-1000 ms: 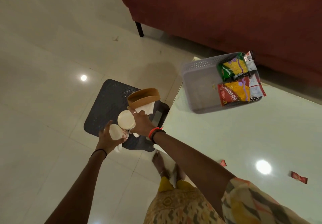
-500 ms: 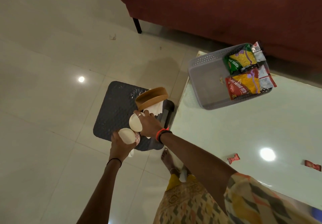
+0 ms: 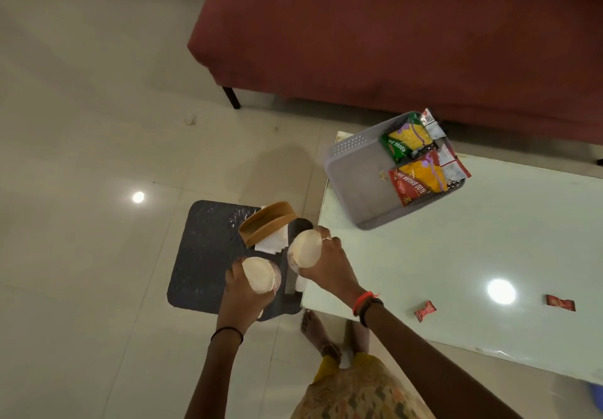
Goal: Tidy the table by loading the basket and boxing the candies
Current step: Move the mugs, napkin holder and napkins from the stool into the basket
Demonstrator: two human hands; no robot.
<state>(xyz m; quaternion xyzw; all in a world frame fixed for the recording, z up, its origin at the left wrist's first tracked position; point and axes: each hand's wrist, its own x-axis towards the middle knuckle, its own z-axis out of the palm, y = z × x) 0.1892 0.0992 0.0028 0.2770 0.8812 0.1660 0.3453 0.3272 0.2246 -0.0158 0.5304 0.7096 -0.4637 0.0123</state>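
Head view: we see our left hand (image 3: pixel 241 294) curled round a round cream-topped cup (image 3: pixel 259 275) and our right hand (image 3: pixel 329 262) gripping a second cream-topped cup (image 3: pixel 305 249), both above the dark textured mat (image 3: pixel 202 255) left of the pale glass table (image 3: pixel 424 255). The grey perforated plastic basket (image 3: pixel 352 170) stands at the table's far left corner, holding snack packets (image 3: pixel 417 183). A red wrapped candy (image 3: pixel 425 311) and a second red candy (image 3: pixel 560 304) lie nearer, to the right.
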